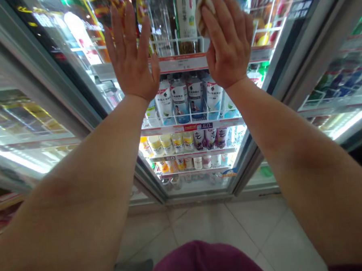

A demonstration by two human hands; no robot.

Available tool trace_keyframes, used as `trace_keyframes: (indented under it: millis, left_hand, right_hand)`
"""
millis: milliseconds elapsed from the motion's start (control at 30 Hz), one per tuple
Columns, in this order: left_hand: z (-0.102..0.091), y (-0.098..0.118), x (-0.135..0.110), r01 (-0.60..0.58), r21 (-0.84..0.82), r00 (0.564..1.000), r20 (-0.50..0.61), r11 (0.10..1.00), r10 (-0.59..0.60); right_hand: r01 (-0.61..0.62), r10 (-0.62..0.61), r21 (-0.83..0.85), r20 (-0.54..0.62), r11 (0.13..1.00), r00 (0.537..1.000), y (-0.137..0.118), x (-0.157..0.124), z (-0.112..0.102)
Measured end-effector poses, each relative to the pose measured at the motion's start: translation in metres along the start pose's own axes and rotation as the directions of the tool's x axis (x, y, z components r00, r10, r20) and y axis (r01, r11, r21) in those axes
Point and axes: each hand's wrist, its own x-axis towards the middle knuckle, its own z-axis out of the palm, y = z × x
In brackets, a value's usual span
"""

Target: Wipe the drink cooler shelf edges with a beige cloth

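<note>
My left hand (131,53) is raised with fingers stretched flat and spread, pressed against or held just before the glass door (73,56) of a drinks fridge. My right hand (228,40) is up beside it, fingers laid over a crumpled whitish cloth (201,13) held against the glass at upper centre. Behind the glass, white-and-blue labelled bottles (180,97) stand in a row on a wire shelf (192,126).
Lower shelves hold small yellow and purple bottles (184,141). More glass-fronted fridges stand left (23,131) and right (342,86). A metal door frame (290,77) runs diagonally on the right. Pale floor tiles (222,226) lie below.
</note>
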Motion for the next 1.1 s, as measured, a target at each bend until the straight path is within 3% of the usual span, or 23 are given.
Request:
trace_keyframes:
  millis: [33, 100, 200, 233, 267, 333, 400, 433, 500, 567, 600, 700, 767, 800, 867, 933, 967, 1100]
  left_hand:
    - [0.007, -0.003, 0.0, -0.003, 0.001, 0.999, -0.035, 1.0, 0.003]
    - [0.018, -0.007, -0.001, -0.011, 0.005, 0.998, -0.064, 1.0, 0.011]
    - [0.025, -0.011, -0.001, -0.031, -0.013, 0.997, -0.068, 0.999, 0.03]
    - [0.025, -0.011, -0.001, -0.039, -0.022, 0.996, -0.078, 0.999, 0.037]
    - [0.024, -0.011, -0.001, -0.05, -0.032, 0.995, -0.09, 0.998, 0.047]
    - [0.021, -0.009, -0.001, -0.063, -0.044, 0.994, -0.095, 0.997, 0.059]
    - [0.018, -0.007, -0.001, -0.066, -0.051, 0.994, -0.086, 0.997, 0.061]
    - [0.017, -0.007, -0.001, -0.061, -0.058, 0.996, -0.072, 0.996, 0.056]
    - [0.016, -0.006, -0.001, -0.04, -0.082, 0.998, -0.049, 0.996, 0.036]
    - [0.017, -0.006, -0.001, -0.027, -0.099, 0.999, -0.05, 0.995, 0.023]
    - [0.018, -0.006, -0.001, -0.025, -0.091, 0.998, -0.058, 0.996, 0.02]
    - [0.022, -0.007, -0.001, -0.032, -0.047, 0.996, -0.09, 0.998, 0.027]
    - [0.023, -0.007, -0.001, -0.034, -0.049, 0.995, -0.097, 0.998, 0.029]
    - [0.023, -0.007, -0.002, -0.035, -0.055, 0.995, -0.096, 0.998, 0.029]
    - [0.022, -0.006, -0.001, -0.036, -0.066, 0.995, -0.093, 0.997, 0.03]
    - [0.022, -0.006, -0.001, -0.036, -0.099, 0.995, -0.098, 0.994, 0.027]
    - [0.022, -0.006, -0.001, -0.039, -0.126, 0.994, -0.107, 0.991, 0.025]
    - [0.024, -0.007, -0.002, -0.053, -0.168, 0.989, -0.148, 0.984, 0.028]
  right_hand:
    - [-0.002, 0.002, 0.002, -0.002, 1.0, 1.0, -0.001, 0.001, -0.001]
    - [-0.127, 0.127, 0.01, -0.122, 0.992, 0.984, 0.0, 0.004, 0.0]
    - [-0.378, 0.371, 0.05, -0.348, 0.925, 0.861, 0.001, 0.009, 0.006]
    - [-0.395, 0.384, 0.046, -0.361, 0.917, 0.85, 0.001, 0.009, 0.007]
    - [-0.361, 0.35, 0.028, -0.327, 0.932, 0.878, 0.001, 0.008, 0.007]
    - [-0.163, 0.161, -0.002, -0.164, 0.987, 0.973, -0.002, 0.005, 0.004]
    - [0.007, -0.007, 0.007, -0.026, 1.0, 1.0, -0.004, 0.002, 0.0]
    - [0.026, -0.026, 0.006, -0.009, 1.0, 1.0, -0.005, 0.001, -0.001]
    - [-0.084, 0.082, -0.02, -0.085, 0.996, 0.993, -0.005, 0.0, -0.001]
    - [-0.225, 0.214, -0.037, -0.193, 0.974, 0.958, -0.004, 0.0, 0.001]
    - [-0.233, 0.219, -0.043, -0.209, 0.972, 0.953, -0.004, 0.0, 0.001]
    - [-0.03, 0.025, -0.051, -0.088, 0.998, 0.996, -0.004, -0.001, 0.0]
    - [0.075, -0.076, -0.043, -0.021, 0.996, 0.997, -0.004, -0.001, 0.0]
    - [0.055, -0.057, -0.051, -0.028, 0.997, 0.998, -0.003, -0.001, 0.001]
    - [-0.107, 0.097, -0.064, -0.135, 0.992, 0.986, -0.002, 0.0, 0.004]
    - [-0.266, 0.248, -0.043, -0.248, 0.963, 0.937, -0.001, 0.001, 0.008]
    - [-0.289, 0.269, -0.036, -0.271, 0.957, 0.924, -0.001, 0.001, 0.009]
    - [-0.019, 0.016, -0.031, -0.109, 0.999, 0.994, -0.001, -0.002, 0.006]
